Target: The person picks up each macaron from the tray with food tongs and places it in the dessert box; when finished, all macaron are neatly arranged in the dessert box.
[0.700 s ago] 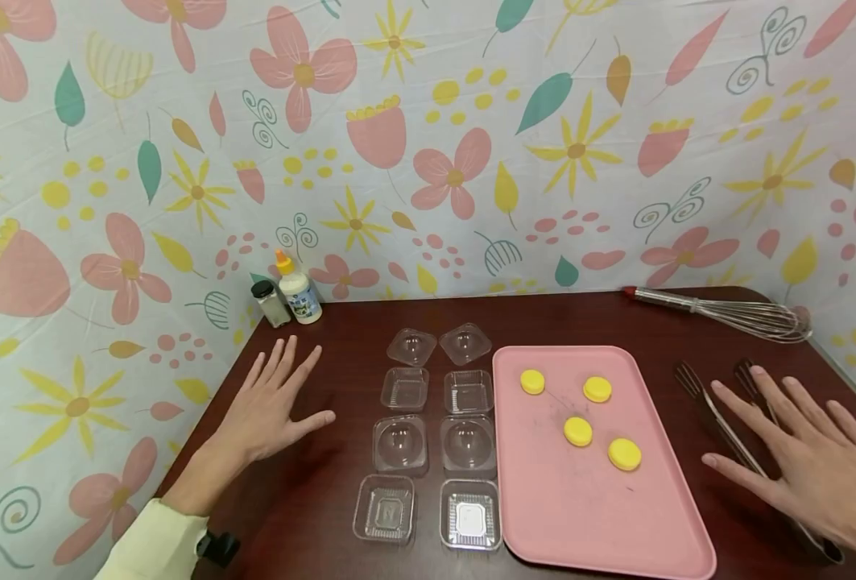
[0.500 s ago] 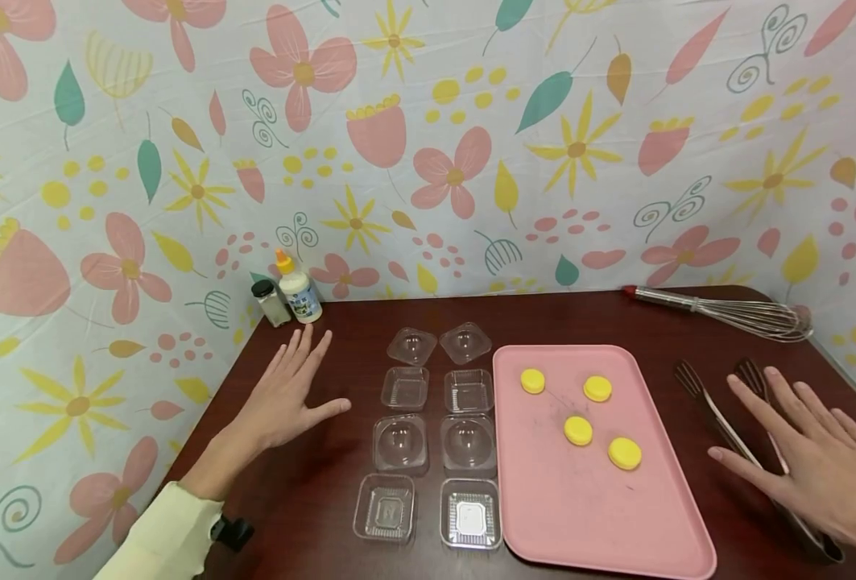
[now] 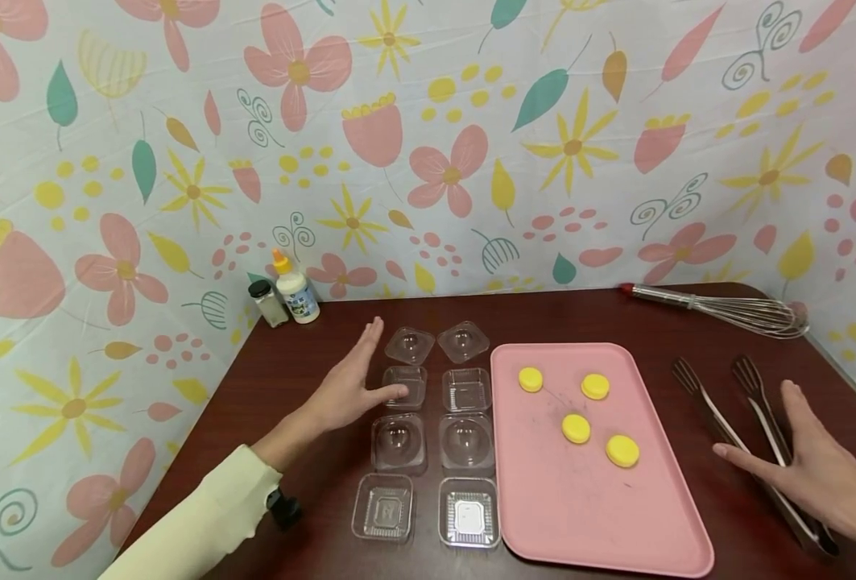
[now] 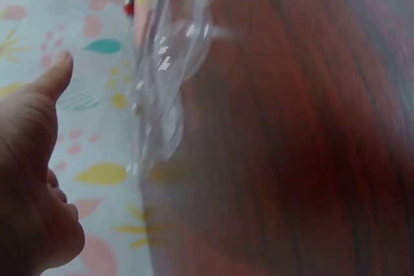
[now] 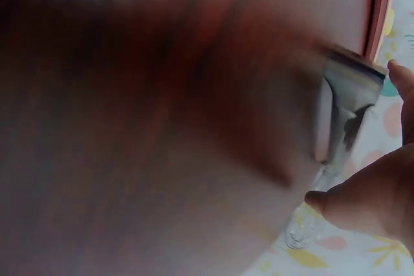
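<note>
My left hand [image 3: 348, 388] hovers at the left side of the clear plastic boxes, its fingers straight and thumb spread, overlapping one box base [image 3: 407, 385] in the head view. In the left wrist view the thumb [image 4: 55, 79] points up beside the boxes. Over at the right, my right hand [image 3: 819, 467] is held with straight fingers and the thumb apart, beside a pair of metal tongs [image 3: 761, 451] with slotted ends. Nothing is in either palm. Several yellow macarons [image 3: 576, 428] lie on a pink tray [image 3: 594, 524] between the hands.
Clear lids [image 3: 464, 341] and bases [image 3: 382, 507] stand in two columns left of the tray. A glue bottle [image 3: 297, 292] and a small black-capped jar [image 3: 268, 304] are at the back left. A whisk [image 3: 732, 310] lies along the back right, before a flowered cloth.
My left hand has moved right, from the bare table towards the boxes, turning edge-on. My right hand has turned and shifted slightly right and down, showing more of the tongs.
</note>
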{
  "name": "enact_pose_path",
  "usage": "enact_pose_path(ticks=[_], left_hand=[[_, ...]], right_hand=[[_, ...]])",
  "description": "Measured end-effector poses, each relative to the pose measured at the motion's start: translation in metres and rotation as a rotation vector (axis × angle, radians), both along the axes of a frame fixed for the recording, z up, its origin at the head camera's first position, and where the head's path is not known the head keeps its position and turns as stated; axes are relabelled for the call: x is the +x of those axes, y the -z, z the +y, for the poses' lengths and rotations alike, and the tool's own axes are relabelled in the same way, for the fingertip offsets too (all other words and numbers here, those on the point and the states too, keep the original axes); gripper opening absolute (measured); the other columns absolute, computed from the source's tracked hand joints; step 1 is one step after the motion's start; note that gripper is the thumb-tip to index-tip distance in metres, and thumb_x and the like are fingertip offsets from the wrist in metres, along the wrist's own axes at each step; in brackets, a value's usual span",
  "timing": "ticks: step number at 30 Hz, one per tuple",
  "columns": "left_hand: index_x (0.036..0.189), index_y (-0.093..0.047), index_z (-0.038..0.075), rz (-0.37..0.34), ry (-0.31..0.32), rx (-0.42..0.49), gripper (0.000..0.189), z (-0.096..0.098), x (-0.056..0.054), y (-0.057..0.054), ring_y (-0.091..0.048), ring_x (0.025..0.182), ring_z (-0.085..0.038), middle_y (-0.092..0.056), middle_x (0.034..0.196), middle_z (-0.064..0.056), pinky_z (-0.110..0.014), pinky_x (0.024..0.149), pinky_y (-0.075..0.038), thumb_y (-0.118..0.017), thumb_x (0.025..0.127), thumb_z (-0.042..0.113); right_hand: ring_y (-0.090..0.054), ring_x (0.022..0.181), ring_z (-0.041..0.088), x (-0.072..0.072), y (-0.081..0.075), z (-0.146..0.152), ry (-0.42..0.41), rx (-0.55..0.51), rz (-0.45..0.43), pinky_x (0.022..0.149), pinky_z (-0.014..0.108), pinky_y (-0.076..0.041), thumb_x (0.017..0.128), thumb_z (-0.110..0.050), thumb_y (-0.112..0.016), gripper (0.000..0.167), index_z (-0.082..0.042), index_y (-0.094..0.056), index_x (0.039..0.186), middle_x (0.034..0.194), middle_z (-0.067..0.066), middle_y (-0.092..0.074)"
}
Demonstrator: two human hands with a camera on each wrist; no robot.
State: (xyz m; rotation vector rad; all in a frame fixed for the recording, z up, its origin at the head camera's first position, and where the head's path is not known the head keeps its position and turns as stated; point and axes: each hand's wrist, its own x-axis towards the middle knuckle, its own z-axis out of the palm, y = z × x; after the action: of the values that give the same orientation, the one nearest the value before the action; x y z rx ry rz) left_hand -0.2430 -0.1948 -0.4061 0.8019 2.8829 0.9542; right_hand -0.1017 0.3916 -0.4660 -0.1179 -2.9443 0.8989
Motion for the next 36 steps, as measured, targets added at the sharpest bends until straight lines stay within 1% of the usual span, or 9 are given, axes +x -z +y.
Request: enact_pose_path(ticks=[5,10,15,18,23,24,27,30,36], left_hand=[[0.172,-0.016,0.017,-0.032,-0.004,0.040,0.109,0.023,0.000,0.010,-0.024,0.159,-0.028,-0.018,0.175,-0.007,-0.053,0.125,-0.029,-0.086,0.092,0.041],[0.170,-0.029,0.018,-0.004,0.041,0.030,0.099,0.040,0.001,0.018,-0.045,0.149,-0.030,-0.041,0.167,-0.009,-0.051,0.118,-0.041,-0.086,0.091,0.038],[0.166,-0.037,0.014,0.026,0.098,0.009,0.091,0.052,0.003,0.026,-0.056,0.140,-0.027,-0.048,0.162,-0.007,-0.050,0.113,-0.047,-0.086,0.092,0.036],[0.164,-0.042,0.010,0.042,0.125,-0.005,0.087,0.058,0.003,0.030,-0.060,0.135,-0.027,-0.052,0.159,-0.007,-0.048,0.110,-0.050,-0.085,0.092,0.036],[0.162,-0.046,0.009,0.057,0.150,-0.034,0.084,0.063,0.003,0.034,-0.060,0.136,-0.026,-0.055,0.157,-0.006,-0.047,0.110,-0.050,-0.085,0.093,0.037],[0.161,-0.046,0.009,0.060,0.150,-0.040,0.084,0.064,0.003,0.034,-0.060,0.136,-0.026,-0.055,0.157,-0.006,-0.048,0.110,-0.050,-0.085,0.092,0.037],[0.160,-0.048,0.009,0.079,0.153,-0.057,0.082,0.066,0.003,0.035,-0.059,0.137,-0.027,-0.056,0.156,-0.006,-0.049,0.112,-0.048,-0.084,0.093,0.038],[0.160,-0.048,0.009,0.093,0.150,-0.079,0.082,0.067,0.003,0.036,-0.059,0.138,-0.027,-0.057,0.155,-0.007,-0.052,0.113,-0.046,-0.084,0.093,0.040],[0.159,-0.050,0.012,0.091,0.140,-0.112,0.080,0.068,0.003,0.037,-0.059,0.137,-0.026,-0.059,0.154,-0.005,-0.054,0.111,-0.047,-0.082,0.093,0.043]], right_hand=[[-0.015,0.135,0.077,0.000,0.004,0.001,0.057,0.036,-0.082,0.091,0.082,-0.035,0.099,-0.055,-0.071,0.129,0.010,0.025,0.156,0.155,0.050,0.013],[-0.028,0.127,0.078,-0.001,0.005,0.001,0.075,0.070,0.002,0.089,0.080,-0.037,0.096,-0.051,-0.076,0.125,0.012,0.010,0.160,0.151,0.055,-0.010],[-0.030,0.128,0.076,0.000,0.005,-0.002,0.095,0.065,0.055,0.090,0.080,-0.035,0.096,-0.047,-0.079,0.117,0.012,-0.002,0.163,0.152,0.053,-0.018],[-0.051,0.113,0.068,0.000,0.002,-0.005,0.118,0.079,0.059,0.084,0.076,-0.042,0.095,-0.045,-0.079,0.114,0.014,-0.009,0.161,0.141,0.054,-0.038],[-0.055,0.102,0.065,0.001,-0.001,-0.009,0.146,0.079,0.076,0.078,0.072,-0.045,0.095,-0.043,-0.080,0.106,0.017,-0.020,0.159,0.121,0.051,-0.054],[-0.050,0.112,0.070,0.001,-0.002,-0.009,0.153,0.075,0.080,0.080,0.074,-0.043,0.095,-0.042,-0.080,0.104,0.017,-0.023,0.158,0.129,0.053,-0.048],[-0.049,0.113,0.071,0.002,-0.002,-0.008,0.168,0.073,0.089,0.081,0.075,-0.042,0.095,-0.041,-0.079,0.100,0.016,-0.027,0.158,0.131,0.052,-0.047],[-0.043,0.118,0.074,0.003,-0.002,-0.008,0.185,0.068,0.109,0.085,0.076,-0.040,0.095,-0.038,-0.079,0.095,0.014,-0.031,0.157,0.140,0.052,-0.037],[-0.044,0.117,0.074,0.006,-0.002,-0.009,0.186,0.057,0.148,0.085,0.076,-0.039,0.094,-0.034,-0.081,0.088,0.011,-0.038,0.156,0.136,0.052,-0.040]])
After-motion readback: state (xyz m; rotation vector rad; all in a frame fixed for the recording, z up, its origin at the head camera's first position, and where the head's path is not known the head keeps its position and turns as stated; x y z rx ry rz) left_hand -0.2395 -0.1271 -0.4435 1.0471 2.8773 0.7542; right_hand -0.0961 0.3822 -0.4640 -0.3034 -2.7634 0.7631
